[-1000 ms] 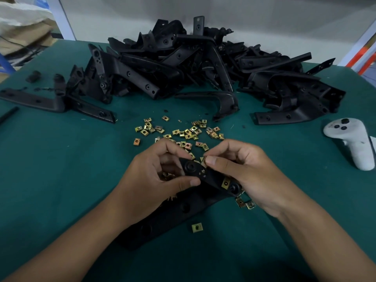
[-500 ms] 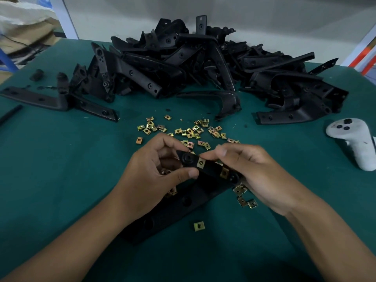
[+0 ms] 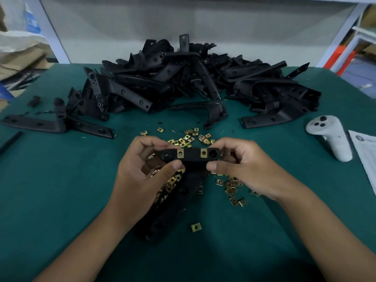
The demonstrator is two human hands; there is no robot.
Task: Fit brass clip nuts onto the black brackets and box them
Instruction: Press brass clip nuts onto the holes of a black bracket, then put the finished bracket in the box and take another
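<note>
holding bracket (image 3: 190, 154) level above the table (image 3: 61, 190), short arm now turned square to the camera; half a second ago lying slanted, a second ago lower and more tilted. showing two clips (image 3: 180, 153) seated on the short arm, one beside each end hole; a second ago only the right-hand one sitting home, the other being pressed on at the left. judging both fitted, so fitting step on this bracket looking complete, pending a check of the long arm.

left hand (image 3: 142, 171) pinching the left end of the short arm, thumb under, fingers curled over the top. right hand (image 3: 246, 167) pinching the right end likewise, thumb tip under the lower edge. neither hand holding a loose clip as far as visible.

long arm of bracket hanging down toward the near edge, partly hidden behind the left wrist; holes there appearing bare, though too dark to confirm.

loose nuts (image 3: 189, 137) lying scattered mid-table, just behind and under the hands, one stray nut (image 3: 196, 227) nearer the near edge. heap (image 3: 193, 78) of unfitted brackets piled along the far edge. controller (image 3: 329, 137) and paper (image 3: 366, 153) resting at the right edge.

no box in view; boxing not yet done. judging next as inspecting seating, then setting aside.
</note>
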